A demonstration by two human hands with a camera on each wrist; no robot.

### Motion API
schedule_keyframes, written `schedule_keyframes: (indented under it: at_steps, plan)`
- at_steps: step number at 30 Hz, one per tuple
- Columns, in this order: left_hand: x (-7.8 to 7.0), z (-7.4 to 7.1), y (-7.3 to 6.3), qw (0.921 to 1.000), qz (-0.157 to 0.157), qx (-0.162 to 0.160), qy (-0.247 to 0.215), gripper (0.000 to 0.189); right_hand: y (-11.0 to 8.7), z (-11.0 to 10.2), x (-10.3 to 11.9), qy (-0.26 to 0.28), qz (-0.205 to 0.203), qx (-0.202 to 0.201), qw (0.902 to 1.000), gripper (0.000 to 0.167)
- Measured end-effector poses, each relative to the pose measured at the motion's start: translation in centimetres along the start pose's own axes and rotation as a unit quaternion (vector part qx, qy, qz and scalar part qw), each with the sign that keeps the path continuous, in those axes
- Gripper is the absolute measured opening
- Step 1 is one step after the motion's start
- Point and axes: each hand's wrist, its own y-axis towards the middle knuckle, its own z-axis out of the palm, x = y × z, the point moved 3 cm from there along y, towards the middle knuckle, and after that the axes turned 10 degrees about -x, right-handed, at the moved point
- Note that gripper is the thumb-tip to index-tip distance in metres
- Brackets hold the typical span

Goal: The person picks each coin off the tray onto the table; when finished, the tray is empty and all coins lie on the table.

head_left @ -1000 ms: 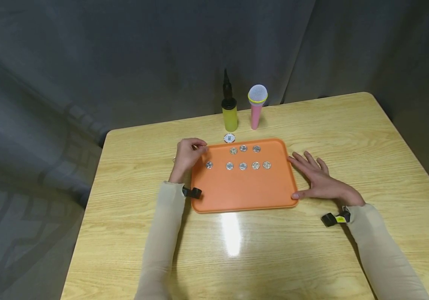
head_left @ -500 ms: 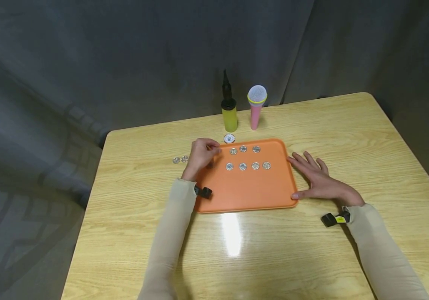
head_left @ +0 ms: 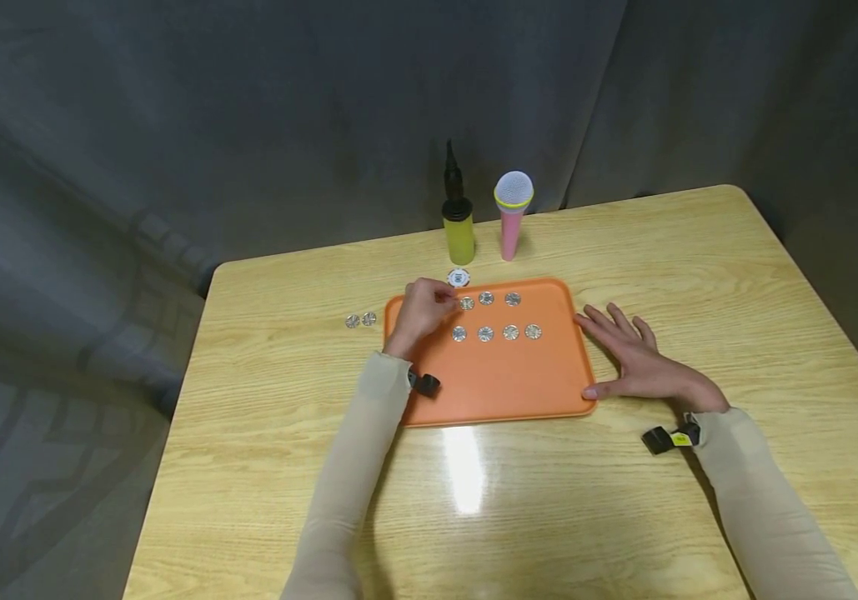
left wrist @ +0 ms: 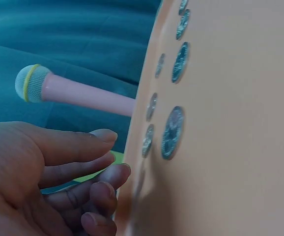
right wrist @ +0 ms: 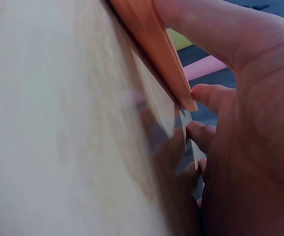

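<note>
An orange tray lies on the table with several silver coins on it, in two rows. My left hand reaches over the tray's back left part, fingertips close to a coin of the back row. In the left wrist view the thumb and loosely bent fingers stand a little apart with nothing between them; a larger-looking coin lies beyond. My right hand is spread at the tray's right edge, thumb and index finger touching the rim. The left hand hides part of the tray.
Two more coins lie on the table left of the tray. Behind it are a white poker chip, a yellow-green hand pump with a black nozzle and a pink toy microphone. A dark curtain hangs behind the table.
My left hand has moved right along the tray's back edge, uncovering the two coins on the table and covering a coin at the tray's left. The right hand has stayed put.
</note>
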Motion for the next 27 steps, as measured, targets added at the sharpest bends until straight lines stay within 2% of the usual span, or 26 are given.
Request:
schedule_keyframes:
  at_steps: [6, 12, 20, 27]
  plan:
    - [0.1, 0.8, 0.1, 0.9997, 0.007, 0.007, 0.022, 0.008, 0.0, 0.1, 0.0, 0.002, 0.001, 0.002, 1.0000, 0.111]
    - [0.3, 1.5, 0.5, 0.9989, 0.001, 0.013, 0.045, 0.018, 0.0, 0.0, 0.0, 0.004, -0.001, 0.002, 1.0000, 0.111]
    - [-0.1, 2.2, 0.7, 0.9964, 0.003, 0.002, 0.085, 0.019, 0.0, -0.1, 0.1, -0.002, -0.001, 0.002, 1.0000, 0.112]
    - [-0.2, 2.4, 0.7, 0.9955, 0.005, -0.008, 0.095, 0.017, 0.0, -0.1, 0.1, -0.003, -0.004, 0.001, 1.0000, 0.112]
